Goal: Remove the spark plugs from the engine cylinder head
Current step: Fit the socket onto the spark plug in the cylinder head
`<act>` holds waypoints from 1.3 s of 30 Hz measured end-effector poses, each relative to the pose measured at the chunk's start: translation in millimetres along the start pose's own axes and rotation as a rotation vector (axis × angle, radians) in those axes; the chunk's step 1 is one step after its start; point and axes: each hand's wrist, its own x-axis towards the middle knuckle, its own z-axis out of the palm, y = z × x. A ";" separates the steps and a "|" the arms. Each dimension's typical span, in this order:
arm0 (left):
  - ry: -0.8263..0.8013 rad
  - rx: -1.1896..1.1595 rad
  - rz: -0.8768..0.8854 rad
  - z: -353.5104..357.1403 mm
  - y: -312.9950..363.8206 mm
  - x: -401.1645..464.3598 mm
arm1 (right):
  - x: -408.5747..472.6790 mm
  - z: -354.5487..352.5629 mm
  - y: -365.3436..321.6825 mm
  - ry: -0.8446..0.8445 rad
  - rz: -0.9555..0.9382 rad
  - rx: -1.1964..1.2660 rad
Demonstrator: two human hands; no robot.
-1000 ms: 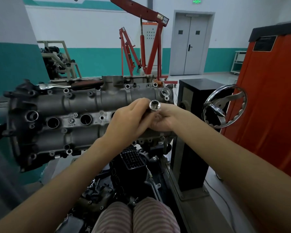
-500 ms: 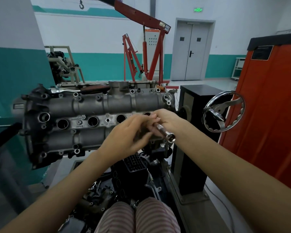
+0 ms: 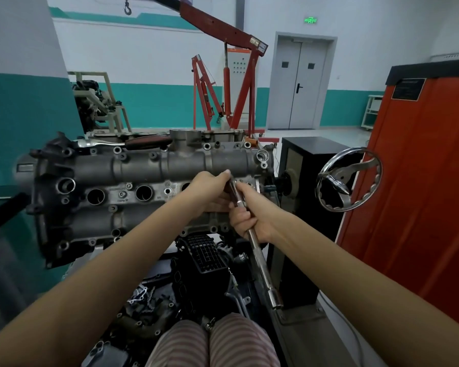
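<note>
Your right hand (image 3: 252, 218) is wrapped around the metal shaft of a long socket wrench (image 3: 257, 250), gripping it near its upper end. The tool runs up and away from you: its lower end, with a knurled stretch and a square fitting, hangs in the air above your striped trousers (image 3: 215, 343), and its dark socket end points at the engine cylinder head (image 3: 143, 168).

Your left hand (image 3: 210, 192) is on that socket end, fingers curled and pinching it just in front of the head, at the right part of the middle row of round wells. Your hands hide whether the socket has entered a well. Two wells (image 3: 143, 193) to the left of your hands stand open and dark; you cannot see a spark plug in them from here.

The cylinder head is mounted on a stand with its face turned towards you. A ratchet with a dark red handle (image 3: 143, 142) lies along its top edge. To the right of the head, a chrome handwheel (image 3: 349, 178) is fixed beside a black cabinet (image 3: 302, 165), with an orange cabinet (image 3: 421, 181) further right. A red engine crane (image 3: 231, 75) stands behind, in front of a grey double door (image 3: 300, 83).
</note>
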 end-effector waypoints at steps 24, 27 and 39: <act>0.118 -0.909 0.106 -34.1 24.1 -16.9 | -2.5 31.0 -1.2 -0.130 -0.070 0.030; 0.075 -0.676 -0.054 -55.7 14.1 -23.6 | -3.5 35.6 -4.8 -0.128 -0.165 0.177; -0.187 -0.179 -0.003 -80.3 -2.6 -66.1 | 16.4 104.4 -6.7 0.021 -0.473 0.356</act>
